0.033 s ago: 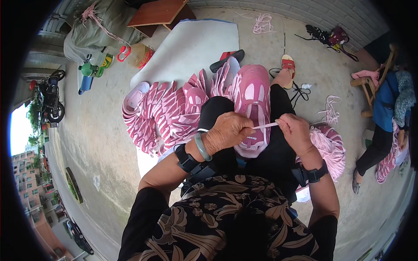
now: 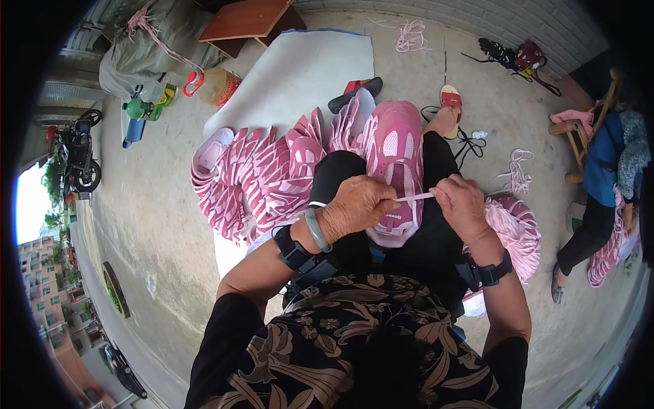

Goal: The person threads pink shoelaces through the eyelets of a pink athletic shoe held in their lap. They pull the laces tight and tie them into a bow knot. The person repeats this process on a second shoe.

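Observation:
A pink and white shoe upper [image 2: 395,146] rests lengthwise between my knees, its toe end pointing away from me. Above its near part a pale pink shoelace [image 2: 415,197] is stretched taut between my two hands. My left hand [image 2: 361,202], closed, grips the lace's left end over the upper's left edge. Pinched between thumb and fingers of my right hand [image 2: 462,208] is the other end, just right of the upper. Whether the lace passes through any eyelet cannot be made out.
Overlapping pink shoe uppers [image 2: 262,177] lie left of my knees on a white sheet [image 2: 300,75]. Another bundle of uppers [image 2: 514,235] sits to the right. Loose laces [image 2: 411,37] are on the concrete. At the far right a person [image 2: 596,177] sits by a wooden chair [image 2: 575,129].

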Available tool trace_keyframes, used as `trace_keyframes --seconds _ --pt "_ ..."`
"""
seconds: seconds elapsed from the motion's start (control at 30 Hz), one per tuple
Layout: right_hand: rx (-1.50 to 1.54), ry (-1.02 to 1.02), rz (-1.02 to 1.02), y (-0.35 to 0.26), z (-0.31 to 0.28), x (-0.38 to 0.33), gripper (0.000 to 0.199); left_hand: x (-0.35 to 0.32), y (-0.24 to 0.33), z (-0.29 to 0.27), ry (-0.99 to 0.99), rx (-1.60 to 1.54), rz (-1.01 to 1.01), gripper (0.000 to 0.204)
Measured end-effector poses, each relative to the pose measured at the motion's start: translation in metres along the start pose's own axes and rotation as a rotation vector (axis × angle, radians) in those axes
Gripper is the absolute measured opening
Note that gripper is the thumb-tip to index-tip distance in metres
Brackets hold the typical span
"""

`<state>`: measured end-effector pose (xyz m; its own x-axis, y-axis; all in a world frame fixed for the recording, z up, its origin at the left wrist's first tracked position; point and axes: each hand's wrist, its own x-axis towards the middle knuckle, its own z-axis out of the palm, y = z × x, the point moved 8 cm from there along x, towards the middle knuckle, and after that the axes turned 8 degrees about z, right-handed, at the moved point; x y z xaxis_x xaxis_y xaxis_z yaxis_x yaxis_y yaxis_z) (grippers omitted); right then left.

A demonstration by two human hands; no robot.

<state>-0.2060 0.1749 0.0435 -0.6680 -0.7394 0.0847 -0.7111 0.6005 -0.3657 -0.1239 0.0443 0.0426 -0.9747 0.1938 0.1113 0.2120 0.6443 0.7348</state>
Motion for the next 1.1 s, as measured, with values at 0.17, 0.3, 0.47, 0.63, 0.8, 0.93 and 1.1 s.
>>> trace_keyframes --seconds 0.17,0.3,0.47,0.63,0.8,0.93,1.1 --pt "0.627 0.020 -0.067 -0.026 -0.001 0.013 0.009 0.012 0.009 0.000 0.052 0.132 0.080 0.014" --pt "0.878 -0.185 0.039 -0.028 0.017 0.023 0.008 0.025 0.014 -0.004 0.032 0.362 0.126 0.021" --pt "0.922 -0.213 0.110 -0.011 0.026 0.032 0.005 0.031 0.005 -0.007 0.046 0.371 0.154 0.023" --pt "0.640 0.101 0.074 -0.004 0.024 0.039 0.003 0.020 -0.037 -0.015 0.310 0.146 -0.080 0.018" --pt "0.464 0.090 0.031 -0.007 0.032 0.039 0.007 0.004 -0.084 0.007 0.376 -0.389 -0.392 0.023" --pt "0.399 0.012 0.020 -0.006 0.042 0.041 0.005 0.000 -0.086 0.013 0.358 -0.461 -0.417 0.028" --pt "0.748 -0.187 0.184 0.005 0.066 0.042 0.003 0.004 -0.081 0.008 0.312 -0.439 -0.355 0.032"
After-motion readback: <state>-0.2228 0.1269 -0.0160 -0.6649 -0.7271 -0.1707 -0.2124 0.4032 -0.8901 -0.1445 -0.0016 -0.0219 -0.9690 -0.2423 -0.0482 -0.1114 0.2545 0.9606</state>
